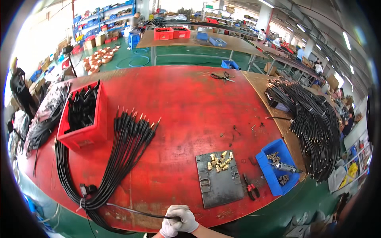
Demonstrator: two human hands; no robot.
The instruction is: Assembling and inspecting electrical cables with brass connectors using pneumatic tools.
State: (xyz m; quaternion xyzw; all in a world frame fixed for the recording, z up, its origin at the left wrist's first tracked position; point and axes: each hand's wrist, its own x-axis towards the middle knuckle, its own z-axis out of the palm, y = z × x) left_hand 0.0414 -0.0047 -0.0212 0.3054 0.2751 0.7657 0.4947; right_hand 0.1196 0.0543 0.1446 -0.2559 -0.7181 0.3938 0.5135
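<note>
The white-gloved left hand (169,229) and right hand (185,217) press together at the desk's (174,103) near edge, both closed tight around a black cable (139,212). It stretches leftward to a bundle of cables (117,170) that curves up beside a red bin (85,137). Right of the hands lie a dark plate (220,188) bearing brass fittings (218,166), red-handled pliers (251,190) and a blue bin (270,174).
</note>
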